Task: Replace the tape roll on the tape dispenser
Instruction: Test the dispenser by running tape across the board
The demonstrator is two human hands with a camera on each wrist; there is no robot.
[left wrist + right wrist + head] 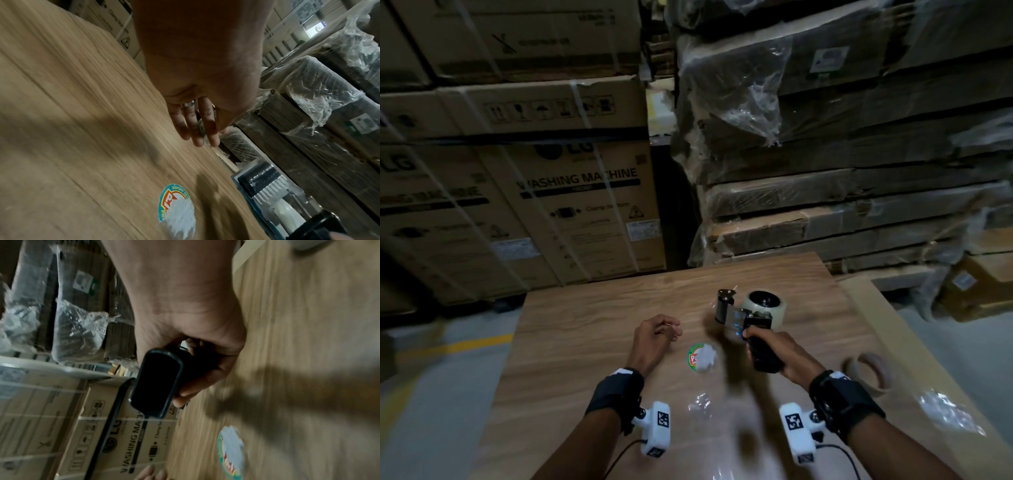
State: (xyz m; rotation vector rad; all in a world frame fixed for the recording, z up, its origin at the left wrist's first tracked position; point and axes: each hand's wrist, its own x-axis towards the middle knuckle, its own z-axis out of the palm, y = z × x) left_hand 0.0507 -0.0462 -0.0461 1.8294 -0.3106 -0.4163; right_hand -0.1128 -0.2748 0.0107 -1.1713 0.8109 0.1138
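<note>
Nearest, right hand (774, 346) wrapped round dispenser (748, 323) handle, roll (765, 303) mounted beyond fingertips. Left hand (654, 337) loosely curled, holding nothing, above table (585, 342); sticker (700, 357) between hands.

A wood-grain desk (592, 342) fills the lower frame, a round sticker (697, 356) at its centre. Washing-machine cartons (571, 212) stack at upper left; plastic-wrapped flat boxes (842, 171) at upper right. Crumpled clear film (948, 411) lies lower right.
</note>
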